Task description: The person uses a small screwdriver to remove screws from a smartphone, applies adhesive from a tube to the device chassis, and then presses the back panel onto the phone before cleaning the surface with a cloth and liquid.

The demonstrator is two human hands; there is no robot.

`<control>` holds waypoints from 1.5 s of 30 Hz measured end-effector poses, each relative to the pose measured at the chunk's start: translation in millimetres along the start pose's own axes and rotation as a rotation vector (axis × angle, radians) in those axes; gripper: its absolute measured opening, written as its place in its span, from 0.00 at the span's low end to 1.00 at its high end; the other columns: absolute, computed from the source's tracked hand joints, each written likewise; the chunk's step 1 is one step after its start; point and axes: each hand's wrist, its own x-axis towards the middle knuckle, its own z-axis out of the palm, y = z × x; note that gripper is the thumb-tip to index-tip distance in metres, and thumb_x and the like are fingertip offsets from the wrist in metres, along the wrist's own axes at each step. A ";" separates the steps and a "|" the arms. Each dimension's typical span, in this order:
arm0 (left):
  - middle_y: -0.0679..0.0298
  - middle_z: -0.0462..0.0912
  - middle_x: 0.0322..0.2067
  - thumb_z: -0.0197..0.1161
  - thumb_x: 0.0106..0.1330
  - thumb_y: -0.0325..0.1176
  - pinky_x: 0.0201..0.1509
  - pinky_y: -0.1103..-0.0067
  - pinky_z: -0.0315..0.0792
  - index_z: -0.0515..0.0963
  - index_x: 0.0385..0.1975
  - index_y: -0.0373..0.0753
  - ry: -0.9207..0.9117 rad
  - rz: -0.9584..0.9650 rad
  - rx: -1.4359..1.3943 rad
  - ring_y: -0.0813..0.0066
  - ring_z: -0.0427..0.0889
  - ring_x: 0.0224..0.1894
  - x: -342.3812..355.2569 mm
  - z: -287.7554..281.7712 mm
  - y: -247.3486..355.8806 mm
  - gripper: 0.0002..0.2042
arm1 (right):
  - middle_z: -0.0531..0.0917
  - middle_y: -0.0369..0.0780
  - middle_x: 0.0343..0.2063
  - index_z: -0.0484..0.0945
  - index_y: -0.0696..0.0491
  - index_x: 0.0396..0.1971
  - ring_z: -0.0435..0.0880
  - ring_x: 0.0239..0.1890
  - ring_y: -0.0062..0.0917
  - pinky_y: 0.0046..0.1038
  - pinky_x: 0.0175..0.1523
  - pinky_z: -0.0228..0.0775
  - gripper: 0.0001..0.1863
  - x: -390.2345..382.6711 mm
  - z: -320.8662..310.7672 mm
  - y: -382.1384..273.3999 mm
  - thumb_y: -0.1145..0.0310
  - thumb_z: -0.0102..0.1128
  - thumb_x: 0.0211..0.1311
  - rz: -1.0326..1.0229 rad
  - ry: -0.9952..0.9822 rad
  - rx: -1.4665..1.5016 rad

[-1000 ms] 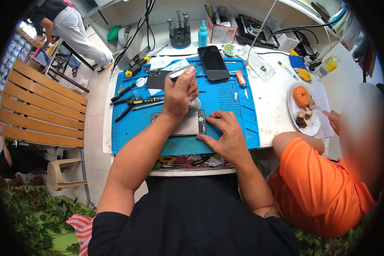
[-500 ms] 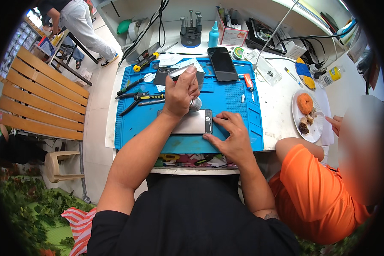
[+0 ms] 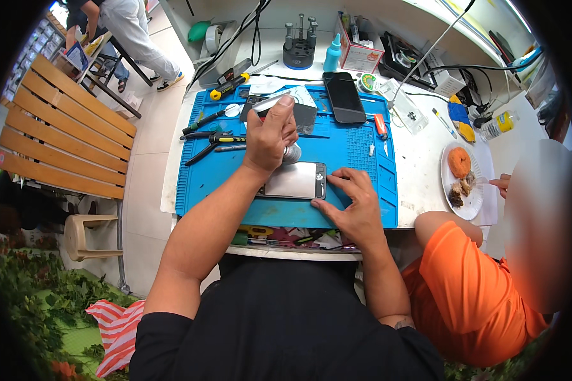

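Left hand (image 3: 272, 134) wrapped round silver tool (image 3: 292, 154) — tool's rounded end below curled fingers, near far edge of phone panel (image 3: 293, 181). Right hand (image 3: 361, 206): thumb and forefinger spread, tips at panel's right end — panel flat on blue mat (image 3: 222, 179), left of those fingertips.

Doughnut (image 3: 459, 162) on white plate (image 3: 475, 202), slatted bench (image 3: 73, 129), stool (image 3: 76, 238)

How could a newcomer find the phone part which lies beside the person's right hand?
A blue mat lies on the white table. Toward the mat's front edge, beside the right hand, is a flat, dark-framed phone part. Its wide silvery-grey face sets it apart from the black phone farther back.
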 end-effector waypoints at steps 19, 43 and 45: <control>0.72 0.62 0.18 0.64 0.84 0.45 0.22 0.78 0.56 0.68 0.23 0.43 0.020 0.013 -0.073 0.82 0.60 0.18 -1.9 -36.8 10.0 0.23 | 0.88 0.46 0.52 0.90 0.64 0.50 0.84 0.55 0.41 0.39 0.62 0.80 0.31 1.0 -3.5 -0.5 0.68 0.93 0.45 0.021 -0.020 -0.010; 0.71 0.61 0.15 0.60 0.84 0.50 0.23 0.78 0.60 0.63 0.22 0.47 0.140 0.048 -0.004 0.81 0.60 0.16 -8.5 -70.8 33.7 0.26 | 0.88 0.45 0.53 0.91 0.62 0.51 0.84 0.57 0.39 0.39 0.62 0.81 0.32 -1.1 -4.3 1.6 0.65 0.94 0.45 0.042 -0.041 -0.015; 0.71 0.61 0.16 0.60 0.84 0.50 0.23 0.78 0.60 0.63 0.22 0.47 0.144 0.055 0.002 0.81 0.60 0.16 -9.2 -74.6 35.5 0.26 | 0.87 0.45 0.53 0.92 0.61 0.51 0.84 0.57 0.38 0.38 0.62 0.81 0.32 -1.5 -4.4 2.1 0.65 0.94 0.45 0.038 -0.045 -0.018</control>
